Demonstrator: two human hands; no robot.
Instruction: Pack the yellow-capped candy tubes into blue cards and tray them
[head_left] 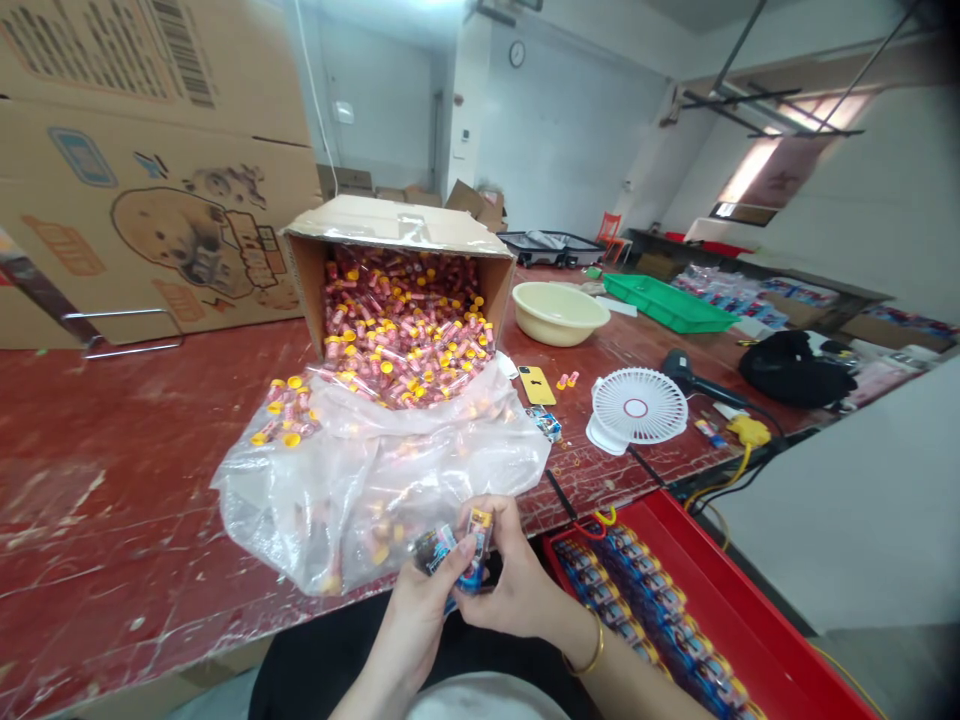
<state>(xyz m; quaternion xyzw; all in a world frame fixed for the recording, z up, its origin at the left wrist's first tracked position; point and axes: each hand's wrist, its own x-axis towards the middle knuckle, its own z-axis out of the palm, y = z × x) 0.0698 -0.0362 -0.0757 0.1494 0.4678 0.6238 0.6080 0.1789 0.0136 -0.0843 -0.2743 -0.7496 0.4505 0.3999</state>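
Note:
Both hands meet above my lap at the table's near edge. My left hand (427, 590) is closed on a dark blue printed packet (435, 549), its thumb reaching across toward the other hand. Between the fingers of my right hand (517, 580) is a small blue and yellow packet (480, 527), held upright; its lower part is partly covered by the thumbs. Just beyond the hands spreads a clear plastic bag (315, 510), spilling from an open carton (397, 225) full of small pink tubes with yellow caps (405, 340).
To the right, a red tray (750, 590) holds rows of blue and yellow packets (660, 600). On the red table (172, 440) are a white fan (636, 406), a yellow phone (537, 386), a cream basin (559, 315), a green tray (667, 305) and a hair dryer (694, 380).

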